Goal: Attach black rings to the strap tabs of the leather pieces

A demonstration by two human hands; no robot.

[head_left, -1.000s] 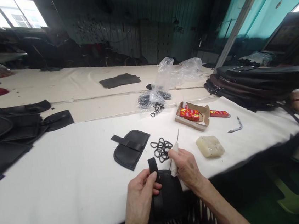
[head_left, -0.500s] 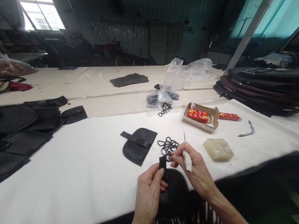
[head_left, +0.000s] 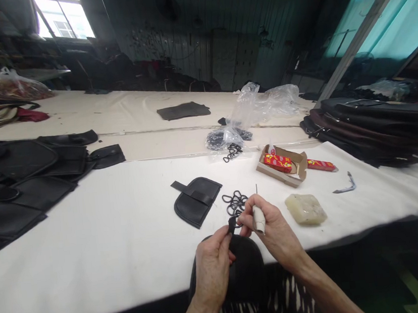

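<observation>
My left hand [head_left: 211, 261] pinches the narrow strap [head_left: 232, 225] of a black leather flap piece [head_left: 247, 267], which lies over my lap at the table's edge. In my right hand [head_left: 276, 226] an awl [head_left: 259, 221] is gripped, its pale handle in the palm and its thin metal tip pointing up and away. The right fingertips meet the strap's end and seem to hold a black metal ring there, mostly hidden. Just beyond them lies a small pile of black metal rings [head_left: 235, 201]. A similar black flap piece [head_left: 198, 203] with a strap rests to the left.
On the white table cover [head_left: 110, 246] lie a yellowish wax-like block [head_left: 306, 209], an open cardboard box [head_left: 282, 176] with red packets, and a bent metal piece [head_left: 348, 184]. Black leather pieces [head_left: 20, 176] are heaped left, black bags [head_left: 370, 124] stacked right. Clear plastic bags [head_left: 263, 101] lie farther back.
The strap's end, upright and flat before, is now bent over toward my right fingertips. My right hand has shifted slightly left, closer to the left hand. The camera view has moved a little.
</observation>
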